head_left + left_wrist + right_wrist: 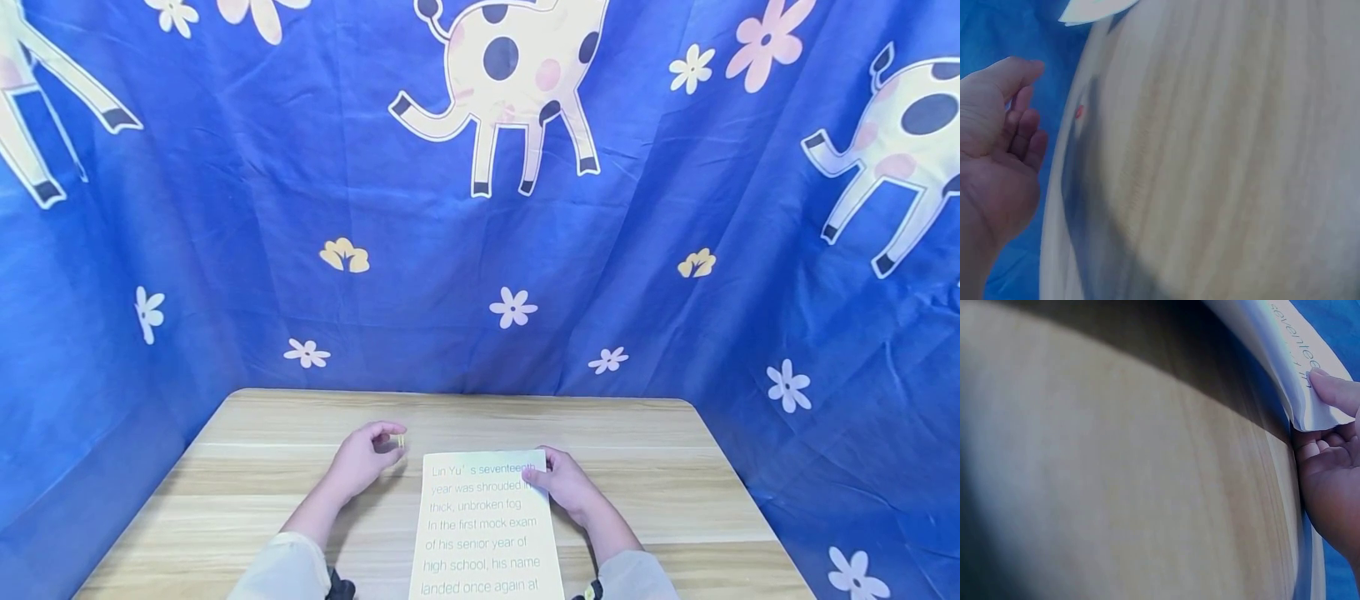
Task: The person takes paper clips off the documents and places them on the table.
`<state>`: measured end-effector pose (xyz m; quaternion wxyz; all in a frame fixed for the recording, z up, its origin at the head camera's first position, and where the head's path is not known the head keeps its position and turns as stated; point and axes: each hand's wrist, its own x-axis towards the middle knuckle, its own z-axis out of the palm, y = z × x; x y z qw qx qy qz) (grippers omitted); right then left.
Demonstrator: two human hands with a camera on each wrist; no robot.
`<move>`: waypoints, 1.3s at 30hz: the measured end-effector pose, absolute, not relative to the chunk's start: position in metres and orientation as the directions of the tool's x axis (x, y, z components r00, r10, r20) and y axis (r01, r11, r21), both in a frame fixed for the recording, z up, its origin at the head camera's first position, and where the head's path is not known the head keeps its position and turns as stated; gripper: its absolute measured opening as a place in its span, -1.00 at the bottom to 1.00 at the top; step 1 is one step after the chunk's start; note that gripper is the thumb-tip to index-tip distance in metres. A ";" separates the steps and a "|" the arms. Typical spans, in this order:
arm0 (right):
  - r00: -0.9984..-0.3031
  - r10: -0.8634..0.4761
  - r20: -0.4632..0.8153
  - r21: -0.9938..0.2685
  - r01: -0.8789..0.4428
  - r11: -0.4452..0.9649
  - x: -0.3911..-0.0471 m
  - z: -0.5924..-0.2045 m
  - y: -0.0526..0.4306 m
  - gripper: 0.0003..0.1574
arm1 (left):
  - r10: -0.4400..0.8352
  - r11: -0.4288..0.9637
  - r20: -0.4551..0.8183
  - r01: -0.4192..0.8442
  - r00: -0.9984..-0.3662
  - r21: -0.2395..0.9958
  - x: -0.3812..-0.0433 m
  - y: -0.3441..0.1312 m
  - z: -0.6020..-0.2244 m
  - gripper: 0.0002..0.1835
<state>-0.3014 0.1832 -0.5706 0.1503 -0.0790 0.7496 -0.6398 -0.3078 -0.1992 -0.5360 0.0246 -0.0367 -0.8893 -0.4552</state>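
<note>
My right hand (570,485) grips the top right corner of a white sheaf of printed paper (483,533). Its thumb lies on the text and its other fingers go behind, as the right wrist view shows on the paper (1310,394). Left of the paper and apart from it, my left hand (365,460) has its thumb and forefinger bent toward each other. Between their tips is a small, thin yellow clip-like piece (401,440), too small to identify surely. In the left wrist view the left hand (1007,134) has curled fingers, and the piece cannot be made out.
The wood-grain table (300,417) has rounded far corners. A blue curtain (420,333) with cows and flowers encloses its back and sides. A small red spot (1079,112) shows near the table's edge in the left wrist view.
</note>
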 end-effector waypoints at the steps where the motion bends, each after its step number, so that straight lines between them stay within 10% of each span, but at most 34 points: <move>1: -0.943 -0.309 -0.123 -0.983 0.072 0.170 -0.302 -0.571 0.183 -0.63 | 0.051 0.591 0.076 0.091 -0.996 0.801 -0.308 -0.199 -0.537 -0.60; 39: -0.949 -0.288 -0.127 -0.983 0.081 0.167 -0.299 -0.570 0.182 -0.63 | 0.128 0.625 0.039 0.111 -0.991 0.772 -0.311 -0.197 -0.545 -0.64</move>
